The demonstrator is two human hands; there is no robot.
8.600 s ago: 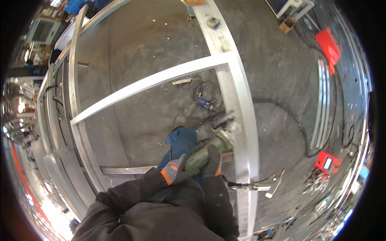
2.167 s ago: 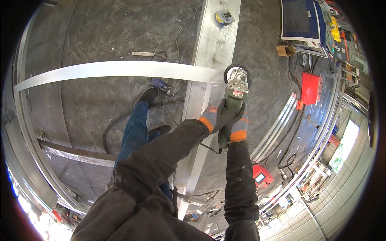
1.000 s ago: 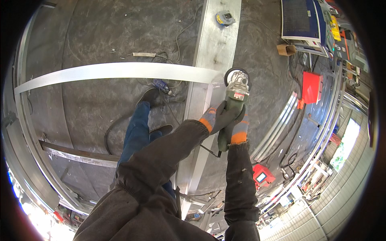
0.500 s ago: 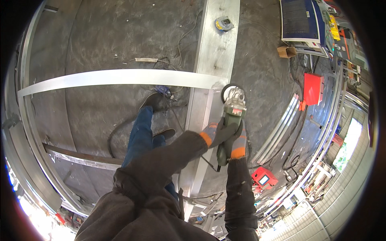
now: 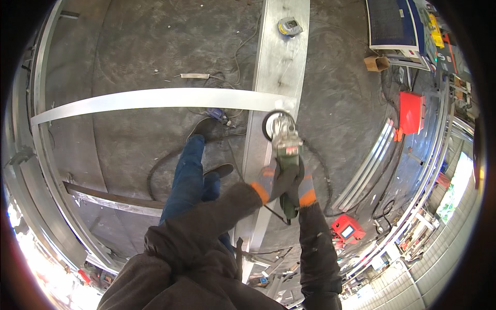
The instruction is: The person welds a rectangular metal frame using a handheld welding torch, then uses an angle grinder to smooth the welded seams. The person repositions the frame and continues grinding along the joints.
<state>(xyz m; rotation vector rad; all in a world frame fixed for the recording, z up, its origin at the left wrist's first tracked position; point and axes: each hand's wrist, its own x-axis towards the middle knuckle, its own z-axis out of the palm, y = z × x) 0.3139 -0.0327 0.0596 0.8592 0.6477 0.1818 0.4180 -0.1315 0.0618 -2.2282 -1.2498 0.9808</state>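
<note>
Gloved in grey with orange cuffs, my left hand (image 5: 276, 182) and my right hand (image 5: 306, 187) are both closed around the green body of an angle grinder (image 5: 287, 145). Its round disc (image 5: 272, 125) is over the wide metal beam (image 5: 281, 62), just below the end of a bright flat metal bar (image 5: 165, 97) that meets the beam. Whether the disc touches the metal, I cannot tell. A power cord (image 5: 276, 214) trails from the grinder's rear end. Farther up the beam rests a yellow and grey tape measure (image 5: 289, 27).
A blue power tool (image 5: 218, 114) lies on the floor by my foot. To the right are several metal strips (image 5: 364, 165), a red box (image 5: 412, 112), a small red device (image 5: 347, 230), a cardboard box (image 5: 376, 63) and a blue machine (image 5: 393, 26). Cables run across the floor.
The grinder has shifted left and slightly down, bringing its disc from the beam's right edge to over the beam. Both hands keep their grip. The surroundings have slid slightly right in view.
</note>
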